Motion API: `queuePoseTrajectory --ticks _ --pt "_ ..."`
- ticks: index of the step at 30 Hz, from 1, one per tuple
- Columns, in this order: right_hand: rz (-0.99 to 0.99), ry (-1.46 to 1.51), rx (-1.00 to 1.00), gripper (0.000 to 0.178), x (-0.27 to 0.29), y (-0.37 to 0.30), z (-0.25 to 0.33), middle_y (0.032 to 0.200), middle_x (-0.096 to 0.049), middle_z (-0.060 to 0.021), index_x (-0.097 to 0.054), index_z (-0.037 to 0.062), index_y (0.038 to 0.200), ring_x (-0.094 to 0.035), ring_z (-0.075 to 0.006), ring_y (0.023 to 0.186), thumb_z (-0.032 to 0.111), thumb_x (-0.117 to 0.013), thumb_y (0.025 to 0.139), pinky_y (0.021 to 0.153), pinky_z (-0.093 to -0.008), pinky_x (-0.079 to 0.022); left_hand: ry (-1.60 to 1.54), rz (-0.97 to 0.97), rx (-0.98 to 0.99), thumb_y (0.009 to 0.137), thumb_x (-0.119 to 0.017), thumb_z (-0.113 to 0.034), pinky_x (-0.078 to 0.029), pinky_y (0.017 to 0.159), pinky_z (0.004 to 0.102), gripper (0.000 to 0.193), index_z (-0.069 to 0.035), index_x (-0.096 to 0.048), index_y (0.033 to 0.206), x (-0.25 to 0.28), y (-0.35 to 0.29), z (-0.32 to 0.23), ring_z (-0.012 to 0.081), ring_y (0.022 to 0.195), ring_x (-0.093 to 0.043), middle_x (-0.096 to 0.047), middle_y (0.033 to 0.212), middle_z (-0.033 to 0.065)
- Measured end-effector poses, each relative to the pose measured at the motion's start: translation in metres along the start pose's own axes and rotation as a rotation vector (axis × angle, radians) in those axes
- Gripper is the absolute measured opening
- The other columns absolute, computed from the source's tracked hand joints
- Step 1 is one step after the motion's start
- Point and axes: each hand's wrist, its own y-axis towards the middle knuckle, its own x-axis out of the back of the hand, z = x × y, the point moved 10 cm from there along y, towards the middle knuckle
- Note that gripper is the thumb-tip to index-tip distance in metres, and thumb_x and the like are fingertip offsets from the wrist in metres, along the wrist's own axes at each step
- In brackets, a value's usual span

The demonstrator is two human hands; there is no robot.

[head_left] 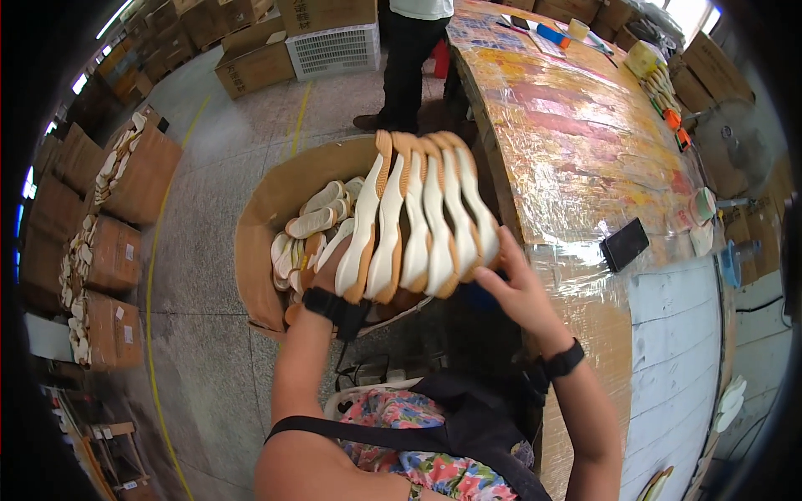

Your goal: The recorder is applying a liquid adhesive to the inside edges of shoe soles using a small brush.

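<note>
A row of several white shoe soles with tan undersides is held up between my two hands, stacked side by side on edge. My right hand presses against the right end of the row, with the thumb near its lower edge. At the left end my left hand grips the row; its fingers are mostly hidden behind the soles. Beneath them stands a large open cardboard box. Loose soles lie jumbled inside it, partly covered by the held row.
On my right runs a long worktable covered in stained plastic film, with a black phone on it. Boxes of soles line the left side. A person in dark trousers stands beyond the box, near a white crate.
</note>
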Motion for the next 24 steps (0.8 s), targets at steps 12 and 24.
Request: queuePoseTrajectory --ticks 12,24 --pt "0.329 -0.174 -0.394 0.041 -0.012 -0.124 -0.095 0.106 -0.063 -0.0171 -0.053 0.0014 0.119 -0.061 -0.0245 0.098 0.025 -0.061 0.086 0.086 -0.0324 -0.047 1.042 -0.314 0.184 0.073 -0.064 -0.011 -0.047 0.063 0.0329 0.012 -0.001 -0.067 0.078 0.118 -0.004 0.193 0.0236 0.069 -0.062 -0.063 0.071 0.012" --pt "-0.648 0.181 -0.452 0.03 0.179 -0.23 -0.14 0.102 -0.063 -0.0069 -0.056 0.0016 0.116 -0.058 -0.0114 0.092 0.019 -0.054 0.092 0.081 -0.0254 -0.047 0.669 0.818 -0.155 0.074 -0.065 0.002 -0.048 0.064 0.0297 0.009 0.0 -0.064 0.082 -0.316 -0.015 0.187 0.0232 0.072 -0.06 -0.062 0.083 0.0122"
